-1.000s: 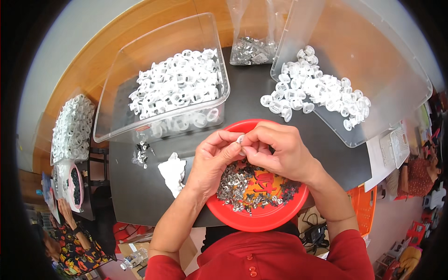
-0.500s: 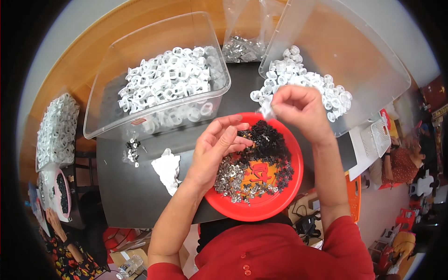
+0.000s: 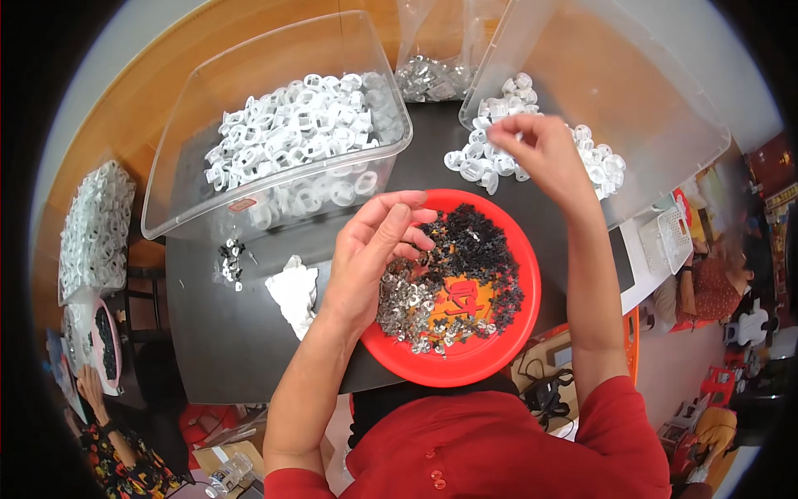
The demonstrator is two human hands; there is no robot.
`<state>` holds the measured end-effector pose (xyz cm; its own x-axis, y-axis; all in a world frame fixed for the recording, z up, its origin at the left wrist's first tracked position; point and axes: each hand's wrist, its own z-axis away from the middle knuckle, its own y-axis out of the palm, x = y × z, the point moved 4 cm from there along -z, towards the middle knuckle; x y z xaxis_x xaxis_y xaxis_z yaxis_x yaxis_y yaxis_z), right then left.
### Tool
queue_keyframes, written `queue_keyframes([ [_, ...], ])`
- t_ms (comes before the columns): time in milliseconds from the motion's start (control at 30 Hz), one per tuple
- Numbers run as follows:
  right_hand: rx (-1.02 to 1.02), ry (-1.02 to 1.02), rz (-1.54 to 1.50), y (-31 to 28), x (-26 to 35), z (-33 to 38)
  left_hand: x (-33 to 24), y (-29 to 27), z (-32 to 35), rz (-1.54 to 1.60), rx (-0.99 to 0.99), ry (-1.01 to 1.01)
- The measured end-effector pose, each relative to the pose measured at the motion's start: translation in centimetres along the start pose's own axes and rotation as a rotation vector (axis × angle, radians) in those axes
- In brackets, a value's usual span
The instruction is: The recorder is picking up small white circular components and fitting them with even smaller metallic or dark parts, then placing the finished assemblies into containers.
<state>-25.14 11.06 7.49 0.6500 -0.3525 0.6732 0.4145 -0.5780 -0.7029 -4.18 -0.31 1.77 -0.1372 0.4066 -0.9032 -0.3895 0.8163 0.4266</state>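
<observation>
My left hand (image 3: 370, 249) hovers over the left side of a red round tray (image 3: 523, 333), fingers loosely curled and apart, with nothing visible in them. In the tray lie a heap of small black parts (image 3: 474, 241) and a spread of small shiny metal pieces (image 3: 407, 303). My right hand (image 3: 540, 154) is raised above a pile of white ring-shaped plastic parts (image 3: 475, 163) on the dark table. Its thumb and fingers are apart and slightly blurred, and I see no part between them.
A clear plastic bin (image 3: 274, 187) full of white parts stands at left. Another clear bin (image 3: 632, 108) lies tipped behind the right pile. Near them are a bag of metal pieces (image 3: 432, 79), a white cloth (image 3: 293, 295) and small loose parts (image 3: 231, 262). A co-worker's hand (image 3: 90, 387) shows far left.
My right hand has moved up and away from the tray, and the white plastic part it held has left its fingers. My left hand stays over the tray.
</observation>
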Motion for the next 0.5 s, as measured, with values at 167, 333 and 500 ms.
queue_keyframes([
  [167, 0.121, 0.084, 0.025, 2.0, -3.9, 1.9, 0.4, 0.0, 0.0, 0.015, -0.002, -0.041],
  [333, 0.122, -0.047, 0.089, 2.6, -4.2, 1.7, 0.4, -0.2, -0.1, -0.002, -0.014, -0.039],
  [500, 0.098, -0.004, -0.126, 1.6, -3.7, 2.0, 0.5, -0.2, -0.1, -0.042, -0.014, -0.032],
])
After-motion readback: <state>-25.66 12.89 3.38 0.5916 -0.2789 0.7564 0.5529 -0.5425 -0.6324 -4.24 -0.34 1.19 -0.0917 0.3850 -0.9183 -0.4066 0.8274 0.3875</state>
